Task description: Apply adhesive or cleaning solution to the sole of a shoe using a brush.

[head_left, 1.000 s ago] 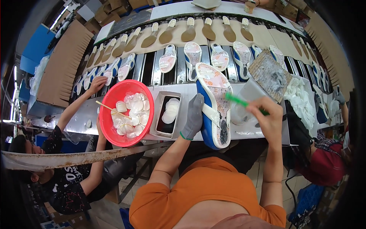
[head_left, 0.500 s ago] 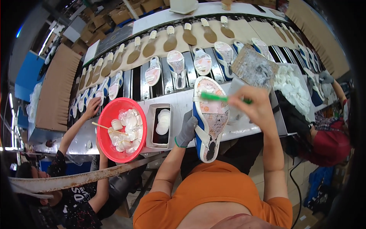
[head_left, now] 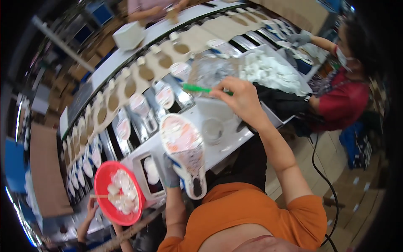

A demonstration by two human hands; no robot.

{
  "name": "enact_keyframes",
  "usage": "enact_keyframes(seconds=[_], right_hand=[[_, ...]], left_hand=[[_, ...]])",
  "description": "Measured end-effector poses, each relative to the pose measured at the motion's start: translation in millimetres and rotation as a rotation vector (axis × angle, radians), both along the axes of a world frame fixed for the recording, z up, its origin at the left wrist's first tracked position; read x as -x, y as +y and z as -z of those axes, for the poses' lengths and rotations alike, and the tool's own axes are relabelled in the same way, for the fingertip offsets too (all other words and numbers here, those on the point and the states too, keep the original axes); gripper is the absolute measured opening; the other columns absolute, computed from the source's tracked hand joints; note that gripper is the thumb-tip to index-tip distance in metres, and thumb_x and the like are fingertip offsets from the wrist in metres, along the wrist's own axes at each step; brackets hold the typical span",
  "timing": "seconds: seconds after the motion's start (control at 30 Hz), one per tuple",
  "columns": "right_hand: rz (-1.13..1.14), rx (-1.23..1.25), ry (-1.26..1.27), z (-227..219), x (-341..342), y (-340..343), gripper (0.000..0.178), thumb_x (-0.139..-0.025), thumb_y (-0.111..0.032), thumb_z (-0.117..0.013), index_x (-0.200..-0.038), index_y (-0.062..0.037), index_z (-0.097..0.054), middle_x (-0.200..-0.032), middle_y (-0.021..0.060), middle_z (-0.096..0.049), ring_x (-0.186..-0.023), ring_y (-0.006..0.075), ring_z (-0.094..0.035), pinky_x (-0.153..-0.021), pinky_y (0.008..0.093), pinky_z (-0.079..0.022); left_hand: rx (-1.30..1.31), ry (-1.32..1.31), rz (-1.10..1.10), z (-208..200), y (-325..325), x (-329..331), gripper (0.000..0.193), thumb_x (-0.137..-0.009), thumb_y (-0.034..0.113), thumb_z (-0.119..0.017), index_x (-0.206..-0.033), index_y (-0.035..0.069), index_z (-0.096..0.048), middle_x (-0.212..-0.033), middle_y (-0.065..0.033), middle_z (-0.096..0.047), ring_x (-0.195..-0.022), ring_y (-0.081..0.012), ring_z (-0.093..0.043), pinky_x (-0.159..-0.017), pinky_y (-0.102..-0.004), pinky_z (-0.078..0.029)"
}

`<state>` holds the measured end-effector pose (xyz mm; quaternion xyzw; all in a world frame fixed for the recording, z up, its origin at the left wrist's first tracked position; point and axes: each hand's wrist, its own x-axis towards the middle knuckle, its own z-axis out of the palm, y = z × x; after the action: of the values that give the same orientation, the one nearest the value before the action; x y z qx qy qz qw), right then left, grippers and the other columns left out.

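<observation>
My left hand (head_left: 171,174), in a grey glove, grips the edge of a white and blue sandal (head_left: 180,136) held bottom side up in front of my body. The upturned face of the sandal is pinkish and patchy, with a dark spot near its lower end. In my bare right hand (head_left: 238,95), pinched between thumb and fingers, is a slim green-handled brush (head_left: 197,87). The brush is up and to the right of the sandal, apart from it, over a grey smeared board (head_left: 216,72). A translucent round container (head_left: 212,129) stands on the table below that hand.
A red bowl (head_left: 99,185) holds white round pads and a stick; beside it is a white box (head_left: 138,166) with more pads. Sandals and brown soles (head_left: 129,86) line the conveyor. A white tray (head_left: 303,86) holds crumpled white material. Co-workers are at right, left and far side.
My right hand has lifted the brush off the sandal toward the smeared board. My left hand still holds the sandal. The whole view has turned to the right and blurred slightly.
</observation>
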<state>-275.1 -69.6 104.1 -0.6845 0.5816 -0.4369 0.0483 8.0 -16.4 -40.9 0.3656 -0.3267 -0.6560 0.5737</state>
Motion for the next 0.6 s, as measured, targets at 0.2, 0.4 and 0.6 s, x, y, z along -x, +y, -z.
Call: enact_keyframes(seconds=[0.2, 0.4, 0.6], right_hand=[[0.44, -0.155, -0.088, 4, 154, -12, 0.027, -0.066, -0.017, -0.081, -0.086, -0.0029, -0.071, -0.074, 0.0075, -0.065, -0.068, 0.0197, -0.063, -0.061, 0.0325, -0.046], [0.414, -0.464, 0.121, 71, 179, -1, 0.05, -0.057, -0.005, -0.082, -0.105, -0.0056, -0.067, -0.1, 0.017, -0.069, -0.098, 0.033, -0.065, -0.084, 0.0414, -0.05], [0.592, -0.232, 0.155, 72, 179, -6, 0.016, -0.074, -0.014, -0.074, -0.084, -0.0019, -0.071, -0.073, 0.0143, -0.068, -0.07, 0.0306, -0.066, -0.067, 0.0415, -0.049]], left_hand=[[0.095, 0.159, -0.007, 60, -31, -31, 0.083, -0.087, 0.059, -0.051, -0.145, 0.004, -0.028, -0.141, -0.0143, -0.04, -0.125, -0.0293, -0.046, -0.105, -0.0439, -0.04], [0.093, 0.188, -0.048, 55, -39, -24, 0.081, -0.089, 0.06, -0.047, -0.146, 0.006, -0.028, -0.142, -0.0134, -0.041, -0.125, -0.0291, -0.046, -0.105, -0.0434, -0.039], [0.031, 0.25, -0.063, 37, -31, -19, 0.08, -0.09, 0.062, -0.044, -0.146, 0.007, -0.028, -0.142, -0.0129, -0.041, -0.125, -0.0288, -0.047, -0.106, -0.043, -0.039]])
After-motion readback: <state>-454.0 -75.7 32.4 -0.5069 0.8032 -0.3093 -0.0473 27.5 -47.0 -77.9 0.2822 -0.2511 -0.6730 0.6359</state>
